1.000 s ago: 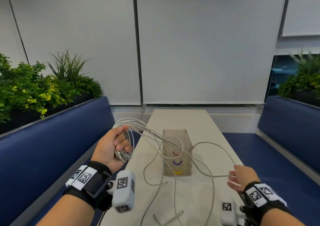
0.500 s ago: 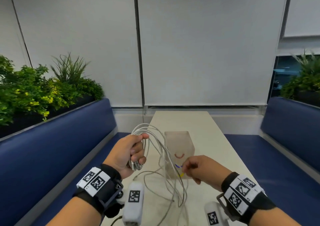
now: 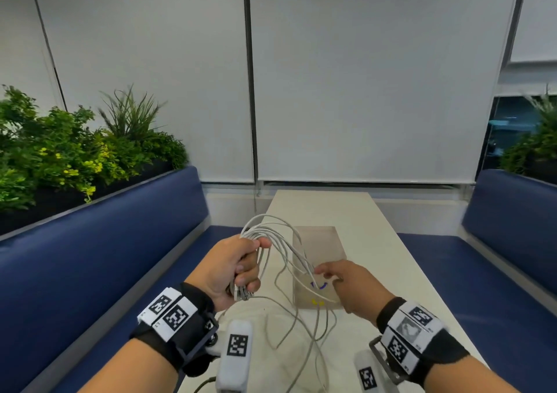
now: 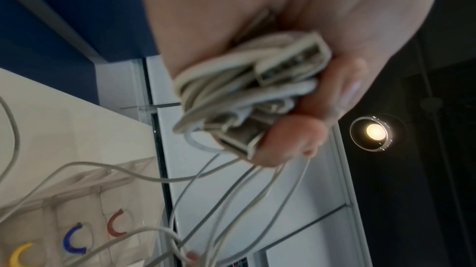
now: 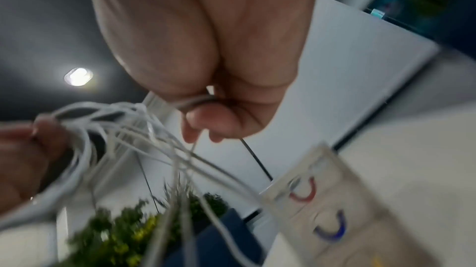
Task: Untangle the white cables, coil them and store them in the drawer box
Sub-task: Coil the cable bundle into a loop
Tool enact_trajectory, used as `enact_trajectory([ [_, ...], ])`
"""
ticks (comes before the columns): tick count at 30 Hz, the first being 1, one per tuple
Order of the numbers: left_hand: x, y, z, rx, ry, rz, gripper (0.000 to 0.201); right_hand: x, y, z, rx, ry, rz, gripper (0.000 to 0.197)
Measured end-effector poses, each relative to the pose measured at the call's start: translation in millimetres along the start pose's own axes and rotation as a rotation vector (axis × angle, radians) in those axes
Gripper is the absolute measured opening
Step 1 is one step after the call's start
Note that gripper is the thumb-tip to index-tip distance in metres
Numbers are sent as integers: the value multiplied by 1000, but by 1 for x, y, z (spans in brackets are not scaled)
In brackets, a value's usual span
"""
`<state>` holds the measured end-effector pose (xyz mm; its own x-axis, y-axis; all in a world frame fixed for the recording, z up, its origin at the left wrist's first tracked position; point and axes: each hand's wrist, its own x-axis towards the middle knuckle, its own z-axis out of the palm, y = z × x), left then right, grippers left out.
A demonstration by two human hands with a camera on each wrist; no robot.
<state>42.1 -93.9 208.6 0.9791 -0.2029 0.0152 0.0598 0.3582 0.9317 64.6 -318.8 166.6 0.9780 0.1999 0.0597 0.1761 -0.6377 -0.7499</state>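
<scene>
My left hand (image 3: 248, 272) grips a coil of white cables (image 3: 265, 228) in its fist, held above the table's left side. The left wrist view shows the fingers (image 4: 309, 133) wrapped round the bundle (image 4: 239, 88), with two connector plugs in it. My right hand (image 3: 325, 273) pinches one strand that runs from the coil, just in front of the translucent drawer box (image 3: 319, 242). In the right wrist view that strand (image 5: 195, 102) passes between curled fingers (image 5: 206, 123). Loose strands (image 3: 301, 329) hang down to the table. The box has red, blue and yellow handles (image 4: 74, 243).
The long pale table (image 3: 391, 272) runs away from me between two blue benches (image 3: 105, 257). Planters with green plants (image 3: 60, 157) stand behind both benches. White blinds cover the far wall.
My right hand swung in from the far right to the centre with its strand, up close to the coil. My left hand shifted slightly right, still gripping the coil.
</scene>
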Motion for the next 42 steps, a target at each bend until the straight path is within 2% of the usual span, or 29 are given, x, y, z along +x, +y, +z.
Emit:
enact_trajectory([
  [1,0,-1,-3,7,25,0,24,1,3,-1,-153,-25,-22,48],
  [3,1,-2,-8,11,81,2,22,3,12,-1,-290,4,-2,53],
  [5,2,-4,-13,-25,141,14,21,7,24,-4,-183,84,130,45],
  [6,3,-4,-16,-56,166,21,21,6,27,-7,-61,114,209,35],
  [8,3,-4,-19,-121,194,36,22,4,34,-12,3,157,319,16],
  [9,3,-4,-21,-158,201,44,22,4,41,-15,-22,176,370,23],
  [11,3,1,-24,-254,213,69,21,2,61,-18,-341,132,402,36],
  [12,3,4,-26,-303,214,87,21,1,74,-18,-502,110,393,37],
  [13,3,9,-28,-331,209,102,22,-3,84,-16,-609,69,386,34],
  [15,1,16,-30,-315,192,114,22,-8,99,-13,-664,34,347,31],
  [17,-1,19,-25,-243,150,74,23,-9,90,-12,-525,119,212,35],
  [20,-4,10,-4,-69,53,-42,23,-7,44,-9,-216,290,-106,46],
  [23,-7,-2,20,115,-56,-133,22,-12,-19,-4,24,158,-317,70],
  [25,-12,-4,31,156,-113,-149,23,-10,-40,0,140,49,-334,83],
  [26,-14,-3,34,133,-133,-147,23,-6,-41,2,176,6,-316,81],
  [29,-18,7,35,22,-163,-113,23,-4,-24,3,189,-92,-204,55],
  [33,-18,18,24,-31,-116,-51,17,-12,4,5,87,-197,-86,30],
  [35,-16,20,17,-98,-88,-28,14,-16,13,4,288,-219,-6,27],
  [38,-14,20,7,-157,-57,-21,14,-12,34,1,795,-65,193,29],
  [39,-14,19,4,-162,-50,-20,14,-8,41,-1,863,8,225,29],
  [42,-13,16,1,-159,-27,-13,13,-3,65,-7,781,187,326,24],
])
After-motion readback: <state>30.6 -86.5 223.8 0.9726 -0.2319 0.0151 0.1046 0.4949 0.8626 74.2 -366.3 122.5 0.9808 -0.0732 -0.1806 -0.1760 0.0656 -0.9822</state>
